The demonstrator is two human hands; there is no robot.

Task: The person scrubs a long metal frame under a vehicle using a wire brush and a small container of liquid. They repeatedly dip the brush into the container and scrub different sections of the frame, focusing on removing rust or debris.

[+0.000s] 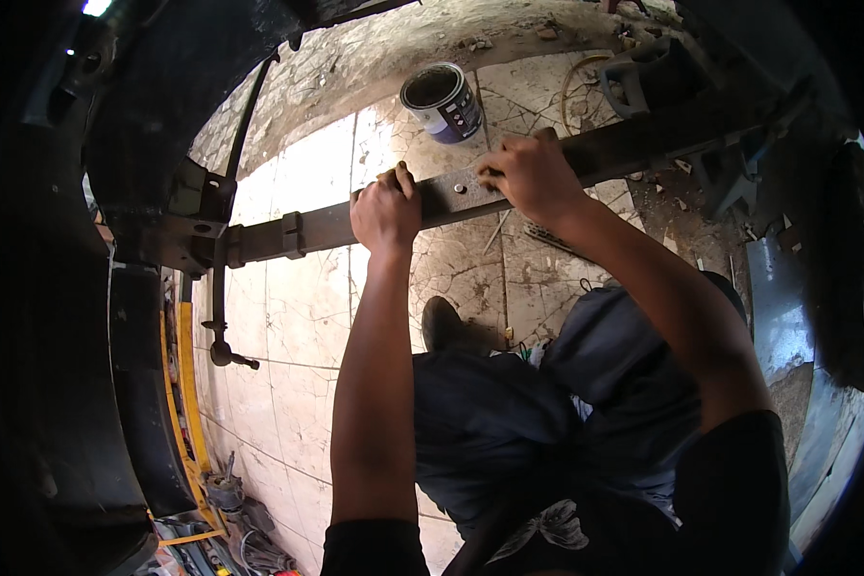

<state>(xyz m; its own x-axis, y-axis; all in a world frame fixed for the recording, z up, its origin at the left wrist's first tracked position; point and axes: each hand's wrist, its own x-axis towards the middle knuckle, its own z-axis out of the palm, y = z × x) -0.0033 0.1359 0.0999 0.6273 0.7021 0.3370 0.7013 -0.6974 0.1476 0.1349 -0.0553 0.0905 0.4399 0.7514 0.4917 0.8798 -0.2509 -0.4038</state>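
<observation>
A dark steel leaf spring point(324, 228) runs across in front of me, with a clip band point(293, 235) round its left part. Near its middle a pale bolt head point(459, 188) stands out of a lighter, scuffed patch. My left hand point(387, 209) is closed over the spring just left of that patch, its fingers curled over the far edge. To the right of the bolt, my right hand point(536, 175) is closed at the spring's top face, fingers bent and slightly blurred. Whatever it may hold is hidden.
An open paint can point(442, 104) stands on the cracked tile floor point(298, 307) beyond the spring. A thin rod point(220, 288) hangs at the left beside dark vehicle parts. Yellow rails point(190, 384) and greasy parts point(250, 528) lie lower left. Grey stands point(734, 182) are at the right.
</observation>
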